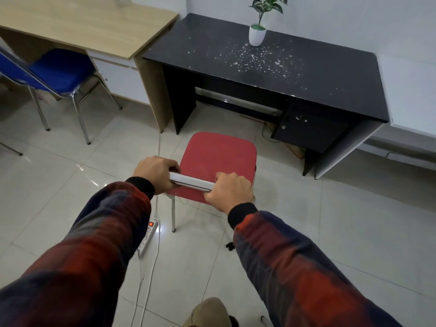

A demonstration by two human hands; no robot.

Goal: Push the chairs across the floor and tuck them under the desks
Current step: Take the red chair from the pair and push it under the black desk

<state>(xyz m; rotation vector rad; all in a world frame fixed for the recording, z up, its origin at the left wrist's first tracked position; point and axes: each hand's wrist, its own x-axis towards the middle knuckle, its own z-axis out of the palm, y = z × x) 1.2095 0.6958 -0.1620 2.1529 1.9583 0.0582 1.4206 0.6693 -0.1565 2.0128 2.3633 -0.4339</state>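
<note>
A red chair [218,156] with thin metal legs stands on the tiled floor in front of the black desk [330,74], its seat facing the desk's open knee space. My left hand [155,174] and my right hand [232,191] both grip the white top edge of its backrest [192,181]. A blue chair [59,69] sits at the left, its seat partly under the light wooden desk [94,22].
A white power strip [147,237] with a lit red switch and its cable lie on the floor by the red chair's left rear leg. A potted plant [257,34] stands on the black desk among white specks. A cable trails under the black desk.
</note>
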